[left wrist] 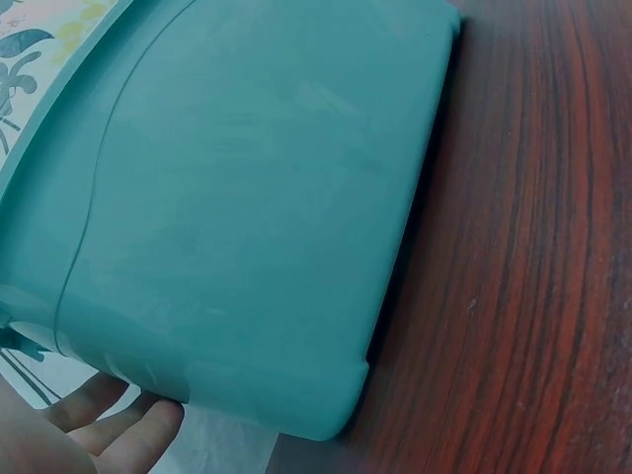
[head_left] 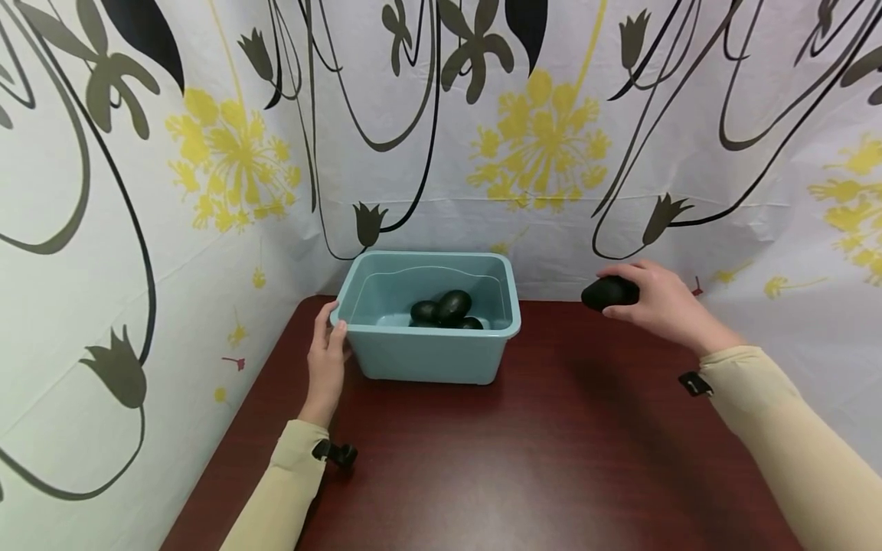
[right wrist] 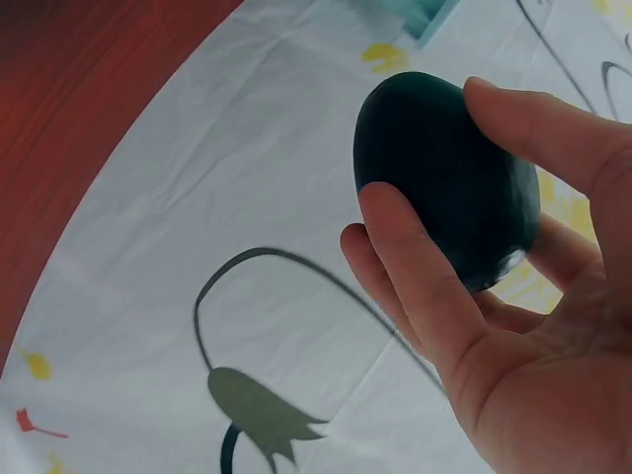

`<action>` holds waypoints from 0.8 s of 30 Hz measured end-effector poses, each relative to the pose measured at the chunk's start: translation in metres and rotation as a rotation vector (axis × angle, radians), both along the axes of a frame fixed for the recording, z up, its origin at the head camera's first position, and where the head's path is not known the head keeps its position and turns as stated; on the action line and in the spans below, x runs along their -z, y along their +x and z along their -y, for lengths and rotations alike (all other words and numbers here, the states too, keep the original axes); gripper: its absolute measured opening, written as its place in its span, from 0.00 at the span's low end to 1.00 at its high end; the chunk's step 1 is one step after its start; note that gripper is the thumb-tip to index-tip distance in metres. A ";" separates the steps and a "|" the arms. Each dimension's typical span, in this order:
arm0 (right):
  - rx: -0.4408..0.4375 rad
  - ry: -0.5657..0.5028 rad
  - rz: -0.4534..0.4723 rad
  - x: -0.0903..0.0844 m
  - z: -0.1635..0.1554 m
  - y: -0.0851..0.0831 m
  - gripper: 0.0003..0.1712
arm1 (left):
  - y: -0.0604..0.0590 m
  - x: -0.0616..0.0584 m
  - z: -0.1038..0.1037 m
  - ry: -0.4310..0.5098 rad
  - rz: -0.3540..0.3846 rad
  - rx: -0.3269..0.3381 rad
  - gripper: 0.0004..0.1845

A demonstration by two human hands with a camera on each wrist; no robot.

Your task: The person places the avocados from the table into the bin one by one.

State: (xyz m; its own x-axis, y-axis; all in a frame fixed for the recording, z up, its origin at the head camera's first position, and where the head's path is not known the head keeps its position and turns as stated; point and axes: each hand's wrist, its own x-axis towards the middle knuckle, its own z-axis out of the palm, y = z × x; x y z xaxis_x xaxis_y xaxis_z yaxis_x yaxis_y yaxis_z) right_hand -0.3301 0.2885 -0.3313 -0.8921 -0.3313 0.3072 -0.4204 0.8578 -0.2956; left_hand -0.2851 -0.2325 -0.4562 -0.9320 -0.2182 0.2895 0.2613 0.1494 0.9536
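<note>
A dark avocado (head_left: 610,293) is in my right hand (head_left: 664,306), raised above the table to the right of the bin. The right wrist view shows my thumb and fingers curled round this smooth, egg-shaped avocado (right wrist: 444,178). My left hand (head_left: 327,367) grips the rim of a light blue plastic bin (head_left: 420,356) at its near left corner. From the left wrist, its fingers (left wrist: 148,434) appear tucked against the bin's end under the rim. Inside the bin lie several dark avocados (head_left: 453,306), partly hidden by the front wall.
The bin stands on a dark red wood-grain table (head_left: 510,467), near its back edge. A white cloth (head_left: 551,252) printed with yellow and grey flowers hangs behind the table and along the left side. Each wrist wears a black strap-mounted device (head_left: 335,453).
</note>
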 end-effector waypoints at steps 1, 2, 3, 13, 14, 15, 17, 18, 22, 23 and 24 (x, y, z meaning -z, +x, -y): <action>-0.005 0.001 -0.002 -0.001 0.002 0.001 0.34 | 0.000 0.000 0.000 0.000 0.000 0.001 0.28; -0.009 0.000 -0.002 -0.002 0.004 0.002 0.34 | -0.001 0.001 0.000 -0.001 0.000 0.002 0.28; -0.011 0.001 -0.003 -0.002 0.006 0.003 0.34 | -0.001 0.001 0.000 -0.001 -0.001 0.004 0.28; -0.025 -0.021 -0.023 -0.008 0.021 0.008 0.34 | -0.001 0.001 0.000 -0.014 0.002 0.001 0.27; -0.028 -0.024 -0.026 -0.008 0.023 0.009 0.34 | 0.000 0.000 0.000 -0.015 0.004 0.000 0.27; -0.033 -0.026 -0.032 -0.009 0.025 0.010 0.33 | 0.000 0.000 0.000 -0.015 0.004 0.000 0.27; -0.039 -0.030 -0.048 -0.011 0.030 0.012 0.32 | 0.001 -0.001 0.000 -0.017 0.005 0.002 0.27; -0.042 -0.031 -0.056 -0.011 0.032 0.012 0.32 | 0.001 -0.001 0.000 -0.018 0.004 0.002 0.27; -0.067 -0.027 -0.076 -0.015 0.041 0.015 0.32 | 0.002 -0.002 0.000 -0.020 -0.005 0.005 0.27; -0.074 -0.026 -0.076 -0.016 0.044 0.015 0.33 | 0.003 -0.002 0.000 -0.022 -0.008 0.004 0.27; -0.081 -0.025 -0.077 -0.017 0.046 0.016 0.33 | 0.003 -0.002 0.000 -0.024 -0.010 0.004 0.27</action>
